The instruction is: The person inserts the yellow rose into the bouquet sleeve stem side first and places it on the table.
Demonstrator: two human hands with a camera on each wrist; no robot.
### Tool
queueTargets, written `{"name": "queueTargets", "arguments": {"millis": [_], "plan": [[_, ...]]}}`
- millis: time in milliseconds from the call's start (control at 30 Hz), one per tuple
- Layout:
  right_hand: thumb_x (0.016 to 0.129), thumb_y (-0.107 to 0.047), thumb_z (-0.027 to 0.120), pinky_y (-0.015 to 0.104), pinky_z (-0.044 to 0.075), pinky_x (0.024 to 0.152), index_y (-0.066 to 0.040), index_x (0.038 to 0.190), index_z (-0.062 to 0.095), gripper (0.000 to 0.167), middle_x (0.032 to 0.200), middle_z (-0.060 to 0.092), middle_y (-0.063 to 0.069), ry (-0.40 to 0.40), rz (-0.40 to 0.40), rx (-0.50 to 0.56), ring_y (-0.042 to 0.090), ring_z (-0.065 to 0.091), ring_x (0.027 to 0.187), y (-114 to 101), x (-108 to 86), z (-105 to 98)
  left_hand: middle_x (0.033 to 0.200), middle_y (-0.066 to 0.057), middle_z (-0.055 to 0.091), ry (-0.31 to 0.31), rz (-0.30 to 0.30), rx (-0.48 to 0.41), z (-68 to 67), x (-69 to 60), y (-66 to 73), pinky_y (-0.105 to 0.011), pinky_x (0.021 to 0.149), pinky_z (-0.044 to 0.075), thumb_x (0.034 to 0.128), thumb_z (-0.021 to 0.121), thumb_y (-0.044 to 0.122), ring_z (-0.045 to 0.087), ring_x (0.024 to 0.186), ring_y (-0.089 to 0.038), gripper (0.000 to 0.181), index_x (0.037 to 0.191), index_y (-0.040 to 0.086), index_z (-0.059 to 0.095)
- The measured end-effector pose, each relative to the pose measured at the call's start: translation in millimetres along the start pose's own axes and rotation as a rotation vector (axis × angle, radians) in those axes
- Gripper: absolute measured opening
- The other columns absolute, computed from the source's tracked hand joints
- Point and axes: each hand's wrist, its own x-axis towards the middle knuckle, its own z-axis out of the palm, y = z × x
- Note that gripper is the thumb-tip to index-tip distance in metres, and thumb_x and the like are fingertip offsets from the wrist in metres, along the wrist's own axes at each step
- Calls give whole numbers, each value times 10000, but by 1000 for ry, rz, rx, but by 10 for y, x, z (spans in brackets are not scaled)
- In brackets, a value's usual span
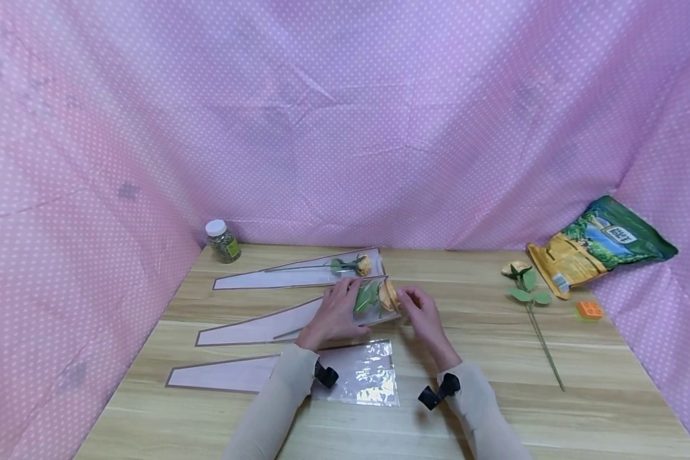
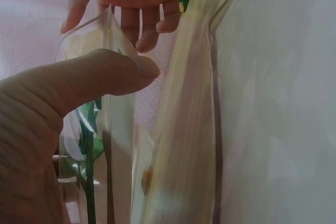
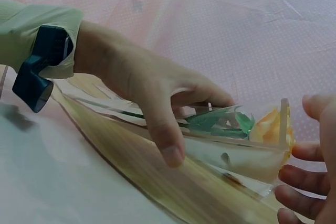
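Note:
My left hand (image 1: 336, 313) grips the middle clear flower sleeve (image 1: 236, 329) across its width, thumb along the near edge and fingers on the far side. Inside that sleeve lies a yellow artificial rose (image 3: 266, 127) with green leaves; its head sits at the wide mouth and pokes slightly past the rim. At this mouth is my right hand (image 1: 425, 316), its fingers (image 3: 307, 179) spread loosely and touching or very close to the rose head. In the left wrist view, my thumb (image 2: 113, 72) crosses in front of the sleeve; part of the stem is hidden.
Behind lies another sleeve (image 1: 247, 281) holding a rose (image 1: 364, 264); in front is a flat sleeve (image 1: 218, 375). A loose rose (image 1: 543, 345), an orange block (image 1: 590, 310) and a green-yellow bag (image 1: 604, 243) lie right. A white-lidded jar (image 1: 224, 243) stands back left.

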Motion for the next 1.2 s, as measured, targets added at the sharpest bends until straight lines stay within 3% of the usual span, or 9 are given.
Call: {"name": "queueTargets", "arguments": {"millis": [100,200,333,467,900,1200], "plan": [[1045,-331,501,277,500,760,8,1234,620,406,1084,630,134,-6,3,-11,119,553,877,10,-31,10,1525,-129,365,4,5,10,6,7,-13,-542,1159,315,677,880,480,364,1425,-298,1140,1562,102,268],[1047,-314,497,295,467,885,17,1237,631,404,1209,620,186,4,-17,-29,157,561,1014,26,-66,29,1517,-132,377,11,12,28,14,13,-26,-538,1148,326,683,878,484,370,1422,-298,1127,1557,100,280],[1048,-287,494,428,365,1097,49,1235,630,408,1356,538,208,-11,-43,-25,274,494,1255,60,-104,57,1511,-128,388,13,18,39,22,21,-34,-534,1144,331,682,877,482,375,1419,-295,1115,1552,104,292],[1047,-297,489,560,246,1187,85,1251,604,448,1445,437,214,-53,-36,11,369,381,1375,83,-123,85,1504,-121,398,16,20,37,31,32,-38,-543,1153,327,676,879,480,379,1418,-297,1113,1552,116,296],[1041,-313,489,609,131,1227,47,1377,539,495,1598,290,207,-161,-40,-33,435,216,1506,118,-141,154,1518,-134,390,3,21,69,23,33,-26,-534,1169,311,701,859,495,366,1434,-303,1104,1560,99,289],[1022,-345,516,675,101,1198,-20,1336,607,461,1624,250,236,-190,-41,-91,475,187,1510,108,-100,193,1528,-115,390,-5,28,91,18,47,-42,-521,1165,304,701,861,480,368,1431,-282,1102,1560,93,289]]}}
